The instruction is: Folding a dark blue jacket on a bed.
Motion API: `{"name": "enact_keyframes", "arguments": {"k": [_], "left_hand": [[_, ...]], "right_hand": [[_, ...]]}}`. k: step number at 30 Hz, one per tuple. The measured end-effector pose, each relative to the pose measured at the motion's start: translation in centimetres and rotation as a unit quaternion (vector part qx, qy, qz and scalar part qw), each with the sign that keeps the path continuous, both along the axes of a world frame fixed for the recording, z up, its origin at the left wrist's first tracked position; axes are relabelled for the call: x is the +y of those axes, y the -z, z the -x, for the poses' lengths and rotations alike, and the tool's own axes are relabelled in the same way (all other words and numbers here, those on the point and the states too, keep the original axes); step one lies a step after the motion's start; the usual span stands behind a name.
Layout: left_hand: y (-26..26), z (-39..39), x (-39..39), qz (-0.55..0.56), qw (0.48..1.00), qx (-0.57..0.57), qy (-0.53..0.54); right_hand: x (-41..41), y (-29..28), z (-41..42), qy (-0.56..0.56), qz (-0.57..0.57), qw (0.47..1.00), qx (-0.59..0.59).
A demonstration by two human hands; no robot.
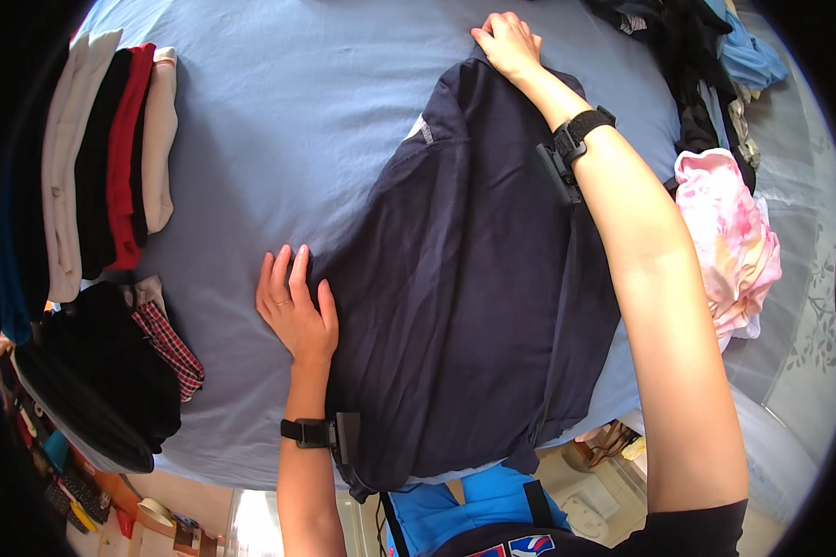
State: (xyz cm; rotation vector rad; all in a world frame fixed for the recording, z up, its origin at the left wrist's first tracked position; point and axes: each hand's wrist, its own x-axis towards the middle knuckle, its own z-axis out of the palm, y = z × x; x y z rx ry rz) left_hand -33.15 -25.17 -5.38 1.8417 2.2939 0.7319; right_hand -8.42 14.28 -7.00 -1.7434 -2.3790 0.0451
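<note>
A dark navy garment lies spread on the blue bedsheet, with soft creases running along its length. A small white patch shows at its upper left edge. My right hand reaches to the far end of the garment, its fingers curled on the cloth there. Beside the garment's left edge my left hand rests flat, fingers apart and pointing away from me. Its thumb side touches the dark cloth, and nothing is held in it. Each wrist wears a black strap with a small device.
Folded white, black and red clothes stand in a row at the left. Nearer lie a black folded pile and a red plaid cloth. On the right are a crumpled pink garment and heaped dark clothes.
</note>
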Motion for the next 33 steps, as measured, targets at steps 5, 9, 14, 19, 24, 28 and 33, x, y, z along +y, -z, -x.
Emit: {"name": "enact_keyframes", "arguments": {"k": [5, 9, 14, 19, 24, 28, 33], "left_hand": [[-0.4, 2.3, -1.2, 0.006, 0.999, 0.034, -0.008], [-0.1, 1.6, -1.0, 0.009, 0.999, 0.043, -0.008], [-0.1, 1.4, -0.9, 0.014, 0.999, 0.047, -0.012], [0.0, 1.4, -0.9, 0.004, 0.999, 0.048, -0.012], [0.1, 1.4, -0.9, 0.003, 0.999, 0.044, -0.014], [0.1, 1.6, -1.0, 0.004, 0.999, 0.04, -0.013], [0.0, 1.4, -0.9, 0.001, 0.999, 0.029, -0.013]], "right_hand": [[-5.3, -8.6, 5.5, 0.033, 0.277, 0.956, -0.093], [-9.7, -9.3, 4.8, -0.01, 0.2, 0.974, 0.103], [-13.6, -8.9, 6.6, -0.013, 0.219, 0.973, 0.071], [-14.7, -8.2, 7.7, -0.057, 0.037, 0.995, 0.068], [-14.6, -6.6, 7.7, -0.082, 0.016, 0.996, 0.01], [-13.4, -6.5, 6.9, 0.063, 0.299, 0.921, 0.243], [-12.1, -6.0, 5.7, 0.106, 0.366, 0.849, 0.365]]}}
